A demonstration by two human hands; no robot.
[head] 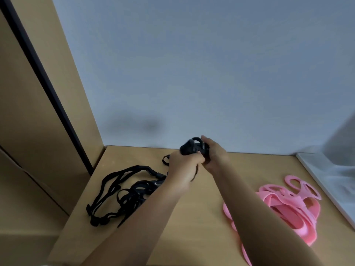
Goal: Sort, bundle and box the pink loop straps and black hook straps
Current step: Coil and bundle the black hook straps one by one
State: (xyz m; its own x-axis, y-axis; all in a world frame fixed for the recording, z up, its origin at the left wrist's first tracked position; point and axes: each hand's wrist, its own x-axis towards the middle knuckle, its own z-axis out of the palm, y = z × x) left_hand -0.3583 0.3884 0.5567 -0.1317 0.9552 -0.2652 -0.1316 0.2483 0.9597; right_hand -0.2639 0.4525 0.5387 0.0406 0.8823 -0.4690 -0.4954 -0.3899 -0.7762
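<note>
Fingers [193, 161] of the left hand [181, 169] and right hand [214, 155] are curled round a black strap bundle [191, 147], held over the wooden table [201, 212]. Pink loop straps [284, 206] are heaped at the right, black hook straps [124, 192] at the left.

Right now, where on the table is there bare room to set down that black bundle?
The black bundle could go on bare table by the back wall, between the right hand and the pink straps. Another strip runs between the forearms. Crowded: loose black straps sprawl left of the left hand; the pink ones fill the right side.
</note>
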